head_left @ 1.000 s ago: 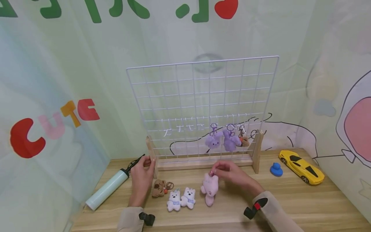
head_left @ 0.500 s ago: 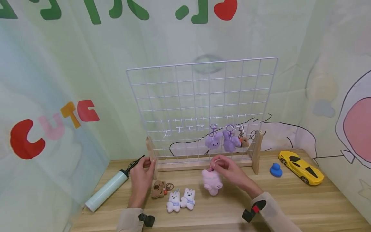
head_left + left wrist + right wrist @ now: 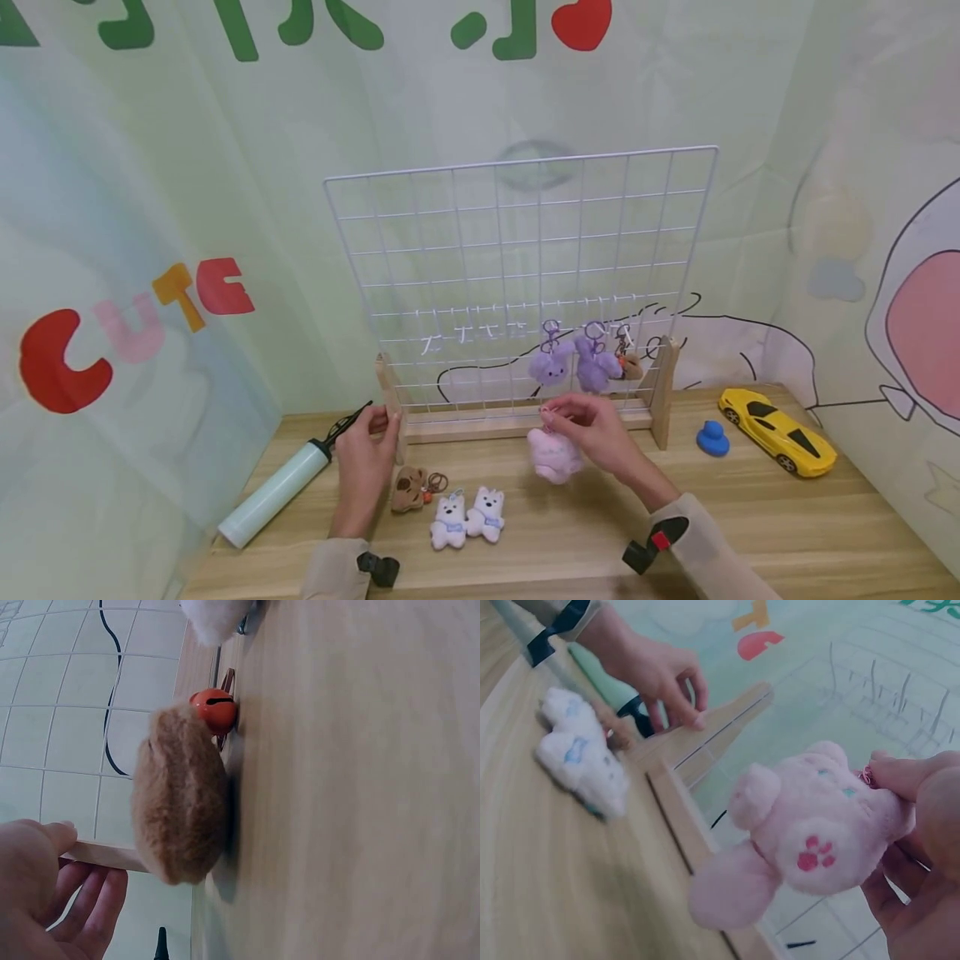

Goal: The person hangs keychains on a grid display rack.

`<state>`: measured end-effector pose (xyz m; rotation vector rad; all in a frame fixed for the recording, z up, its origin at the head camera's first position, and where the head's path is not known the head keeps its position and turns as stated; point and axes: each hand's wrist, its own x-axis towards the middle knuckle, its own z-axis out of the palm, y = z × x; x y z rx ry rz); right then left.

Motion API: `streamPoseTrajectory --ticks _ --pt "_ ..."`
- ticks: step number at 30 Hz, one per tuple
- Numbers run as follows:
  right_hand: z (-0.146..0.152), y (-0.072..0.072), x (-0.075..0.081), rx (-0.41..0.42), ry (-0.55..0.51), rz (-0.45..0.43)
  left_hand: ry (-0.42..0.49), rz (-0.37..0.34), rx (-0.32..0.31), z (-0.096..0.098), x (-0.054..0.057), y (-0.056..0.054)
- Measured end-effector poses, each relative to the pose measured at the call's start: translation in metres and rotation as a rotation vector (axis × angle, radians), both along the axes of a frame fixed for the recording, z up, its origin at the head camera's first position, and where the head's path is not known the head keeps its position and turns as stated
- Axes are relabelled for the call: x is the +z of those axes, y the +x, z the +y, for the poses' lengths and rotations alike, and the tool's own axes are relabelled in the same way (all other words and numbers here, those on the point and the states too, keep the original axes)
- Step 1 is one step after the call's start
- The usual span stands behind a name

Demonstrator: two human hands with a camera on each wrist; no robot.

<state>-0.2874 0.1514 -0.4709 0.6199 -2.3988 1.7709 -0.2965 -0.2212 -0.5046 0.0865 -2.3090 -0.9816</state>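
Observation:
My right hand [image 3: 600,433] pinches the pink metal top of a pink plush keychain [image 3: 555,457], which hangs above the table in front of the rack. In the right wrist view the plush [image 3: 829,817] shows a dark pink paw print. My left hand [image 3: 365,467] grips the left wooden post [image 3: 112,856] of the white wire grid rack [image 3: 493,166], thumb on one side and fingers on the other. Two purple plush keychains [image 3: 551,367] and a small brown one [image 3: 632,367] hang from its hooks, toward the right.
A brown plush keychain [image 3: 408,490] with an orange bell [image 3: 216,712] and two white plush bears [image 3: 448,523] lie on the table before the rack. Left is a pale green hand pump [image 3: 277,492]. To the right are a blue toy duck [image 3: 712,438] and a yellow toy car [image 3: 780,433].
My right hand has raised the pink plush keychain off the table, and it has swung and turned. My left hand has stayed on the post.

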Motion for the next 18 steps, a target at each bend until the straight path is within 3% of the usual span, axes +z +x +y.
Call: streamPoseTrajectory --ticks 5,12,18 --pt "-0.004 0.003 0.015 -0.052 -0.063 0.028 0.005 0.001 -0.006 -0.001 0.001 0.0" --pt "-0.012 0.005 0.032 -0.19 -0.096 0.072 0.006 0.014 -0.013 -0.001 0.0 0.0" --pt "-0.021 0.008 0.045 -0.214 -0.144 0.109 0.004 0.01 -0.019 -0.001 0.0 0.0"
